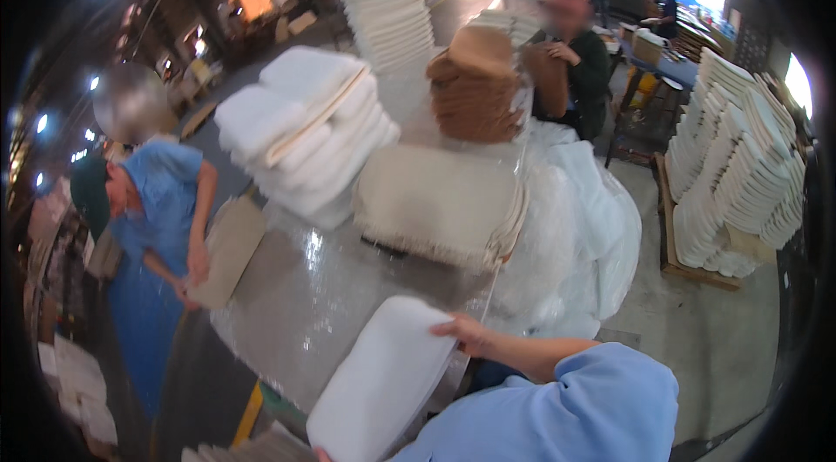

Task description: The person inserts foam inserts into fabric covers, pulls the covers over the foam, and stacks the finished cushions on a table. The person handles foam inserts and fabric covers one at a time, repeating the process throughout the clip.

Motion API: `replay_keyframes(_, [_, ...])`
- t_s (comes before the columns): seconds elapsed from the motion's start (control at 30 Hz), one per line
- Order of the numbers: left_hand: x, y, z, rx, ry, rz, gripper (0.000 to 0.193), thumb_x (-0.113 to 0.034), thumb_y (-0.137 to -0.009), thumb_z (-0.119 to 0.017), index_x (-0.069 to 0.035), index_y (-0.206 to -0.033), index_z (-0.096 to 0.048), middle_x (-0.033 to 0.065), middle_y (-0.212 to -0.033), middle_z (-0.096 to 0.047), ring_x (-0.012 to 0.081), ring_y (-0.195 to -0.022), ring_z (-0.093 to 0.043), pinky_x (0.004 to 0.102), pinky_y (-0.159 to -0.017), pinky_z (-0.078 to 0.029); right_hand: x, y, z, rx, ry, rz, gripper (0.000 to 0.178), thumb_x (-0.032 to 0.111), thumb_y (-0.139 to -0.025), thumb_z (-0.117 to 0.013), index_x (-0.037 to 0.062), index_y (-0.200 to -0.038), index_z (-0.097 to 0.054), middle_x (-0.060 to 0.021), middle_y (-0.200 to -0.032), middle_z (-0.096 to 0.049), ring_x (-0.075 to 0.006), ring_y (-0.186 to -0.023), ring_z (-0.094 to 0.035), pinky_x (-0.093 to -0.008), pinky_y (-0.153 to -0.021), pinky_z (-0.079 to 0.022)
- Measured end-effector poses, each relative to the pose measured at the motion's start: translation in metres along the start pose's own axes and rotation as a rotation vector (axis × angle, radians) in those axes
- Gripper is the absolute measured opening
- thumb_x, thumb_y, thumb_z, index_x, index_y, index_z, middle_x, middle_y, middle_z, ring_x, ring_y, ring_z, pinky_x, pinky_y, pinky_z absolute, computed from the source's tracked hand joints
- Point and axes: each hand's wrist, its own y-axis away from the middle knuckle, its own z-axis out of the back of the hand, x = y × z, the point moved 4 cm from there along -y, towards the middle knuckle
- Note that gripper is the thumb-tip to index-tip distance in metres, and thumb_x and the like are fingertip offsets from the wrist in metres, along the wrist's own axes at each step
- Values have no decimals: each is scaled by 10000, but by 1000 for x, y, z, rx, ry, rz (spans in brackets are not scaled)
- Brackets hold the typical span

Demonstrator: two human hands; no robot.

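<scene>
From the head view, here is the white pad (379,379), tilted at the near edge of the counter (287,305), and the hands are well apart on it! The right hand (470,335) is clamped on its far right corner; the left hand (323,455) barely shows at the near left corner, so whether it grips, I cannot tell. Just beyond lies a beige stack (440,196), with a puffy white stack (305,114) to its far left and a brown stack (475,92) farther back. Clear plastic (557,244) bulges at the right. Over on the left, a co-worker in blue (161,192) holds a beige panel (231,249); far right, another in a red cap (570,70) handles a brown piece (547,83).
</scene>
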Motion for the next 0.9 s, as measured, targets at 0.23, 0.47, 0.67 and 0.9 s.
replay_keyframes(0.23, [0, -29, 61, 13, -239, 26, 691, -509, -1121, -481, -1, -1585, -412, 157, -1589, -502, 328, -1420, -514, 475, -1162, -445, -41, 22, 31, 91, 24, -38, 582, 252, -957, -791, 95, -1470, -565, -72, -1338, -689, -243, -1218, -665, -436, -1049, -549])
replay_keyframes(0.47, [24, -57, 70, -169, -332, 122, 691, -536, -1107, -503, -4, -1546, -475, 142, -1526, -562, 285, -1330, -570, 436, -1118, -454, -50, 16, 56, -138, 523, -119, 661, 377, -1019, -715, 68, -1557, -490, -95, -1396, -661, -236, -1306, -606, -405, -1093, -479])
replay_keyframes(0.67, [-24, -58, 94, -458, -814, -169, 866, -681, -1017, -545, -26, -1571, -432, 149, -1445, -594, 300, -1206, -600, 482, -963, -486, 2, -19, 56, -316, 705, 292, 698, 513, -1073, -575, 28, -1568, -489, -191, -1528, -582, -272, -1411, -547, -368, -1176, -391])
replay_keyframes(0.9, [36, -92, 76, -315, -455, 140, 680, -554, -1118, -435, 37, -1420, -581, 165, -1251, -702, 253, -1045, -671, 419, -894, -533, -19, -68, 68, -375, 1105, 177, 729, 629, -1084, -434, 25, -1438, -638, -208, -1409, -665, -289, -1332, -605, -374, -1105, -448])
